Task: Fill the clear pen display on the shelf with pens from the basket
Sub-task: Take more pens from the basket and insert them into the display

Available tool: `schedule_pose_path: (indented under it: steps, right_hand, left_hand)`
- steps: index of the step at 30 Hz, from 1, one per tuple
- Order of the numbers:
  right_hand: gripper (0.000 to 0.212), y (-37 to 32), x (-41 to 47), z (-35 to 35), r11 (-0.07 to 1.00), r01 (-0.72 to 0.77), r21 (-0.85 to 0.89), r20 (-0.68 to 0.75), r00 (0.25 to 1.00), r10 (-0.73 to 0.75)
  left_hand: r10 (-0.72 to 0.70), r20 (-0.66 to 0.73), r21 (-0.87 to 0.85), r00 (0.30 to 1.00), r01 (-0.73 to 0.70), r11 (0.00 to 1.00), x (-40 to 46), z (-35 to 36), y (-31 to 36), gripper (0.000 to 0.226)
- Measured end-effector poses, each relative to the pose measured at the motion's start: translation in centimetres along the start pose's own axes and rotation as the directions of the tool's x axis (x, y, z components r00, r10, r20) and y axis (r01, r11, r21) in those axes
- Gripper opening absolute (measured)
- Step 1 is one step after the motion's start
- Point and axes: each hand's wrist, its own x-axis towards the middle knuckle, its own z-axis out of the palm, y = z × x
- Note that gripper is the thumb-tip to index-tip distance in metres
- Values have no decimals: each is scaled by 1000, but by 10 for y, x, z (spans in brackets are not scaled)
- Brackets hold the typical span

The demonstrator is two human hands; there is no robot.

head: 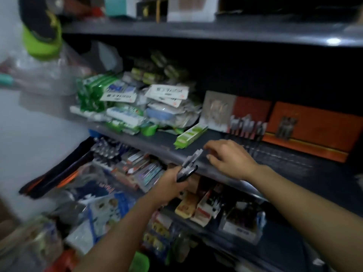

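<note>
Dark grey metal shelf (216, 142) runs across the middle of the view, and both bare hands work at its front edge. The left hand (172, 183) is closed in a fist around a small bundle of black-and-silver pens (189, 165), which stick up and to the right out of the grip, their tips just in front of the shelf lip. The right hand (228, 158) hovers palm down over the shelf with fingers spread and loosely curled, holding nothing; its fingertips are near the tips of the pens. Just behind it stands a row of pens in a clear pen display (246, 126), in front of orange cardboard boxes (306, 130). A green and white flat box (191, 135) lies on the shelf to the left, beside a heap of green and white plastic packets (121, 105). The picture is blurred.
</note>
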Motion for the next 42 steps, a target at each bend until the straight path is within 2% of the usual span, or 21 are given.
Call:
schedule_pose_path:
  steps: [3, 9, 14, 21, 28, 31, 42]
  right_hand:
    - [30, 28, -14, -40, 993, -115, -19, -73, 991, 114]
    - [30, 74, -35, -92, 965, -262, 21, -110, 959, 262]
    - [12, 102, -41, -109, 946, -307, 109, -122, 940, 319]
    - [11, 128, -42, -112, 896, -393, 210, -117, 899, 422]
    - [11, 157, -39, -122, 852, -446, 274, -235, 828, 510]
    - [11, 171, -39, -128, 856, -454, 247, -281, 812, 511]
    - [34, 191, -23, -97, 888, -454, 75, -177, 870, 460]
  left_hand:
    - [88, 40, -1, 995, -88, 996, 32, 22, 39, 15]
    - [170, 148, -175, 974, -144, 974, 72, 60, 93, 15]
    - [236, 220, -237, 946, -183, 954, 93, 85, 118, 12]
    - [238, 243, -163, 941, -202, 966, 121, 96, 125, 9]
    - [178, 262, -39, 949, -174, 984, 145, 91, 114, 7]
    - [142, 253, 34, 957, -156, 987, 151, 88, 108, 10]
    - [138, 193, 88, 971, -158, 984, 168, 90, 107, 15]
